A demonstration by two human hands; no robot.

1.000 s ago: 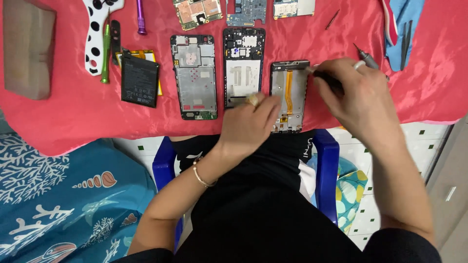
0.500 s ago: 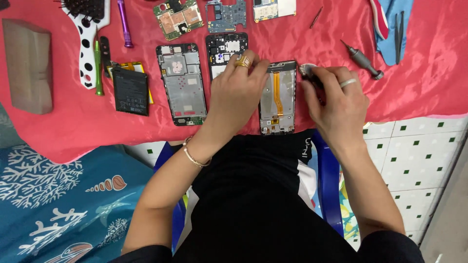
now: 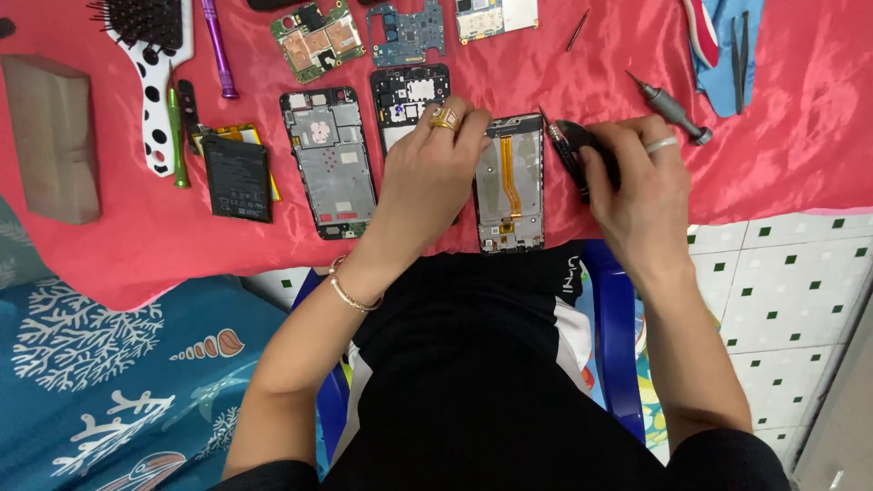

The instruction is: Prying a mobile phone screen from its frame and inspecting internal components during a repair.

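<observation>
A stripped phone frame with an orange flex cable (image 3: 511,185) lies on the red cloth (image 3: 782,136) in front of me. My left hand (image 3: 432,173), with a gold ring, rests on the frame's left edge and partly covers another opened phone body (image 3: 411,96). My right hand (image 3: 637,186), wearing a silver ring, grips a dark tool (image 3: 571,150) just right of the frame, its tip near the frame's top right corner.
A third phone chassis (image 3: 329,162), a black battery (image 3: 236,176), circuit boards (image 3: 318,27), green and purple screwdrivers, a spotted hairbrush (image 3: 150,64), a brown block (image 3: 55,136), a grey screwdriver (image 3: 671,109) and tweezers on a blue cloth (image 3: 738,55) lie around.
My left hand moved from the frame's lower part up to its top left edge. My right hand shifted left with the dark tool, nearer the frame. The view moved closer.
</observation>
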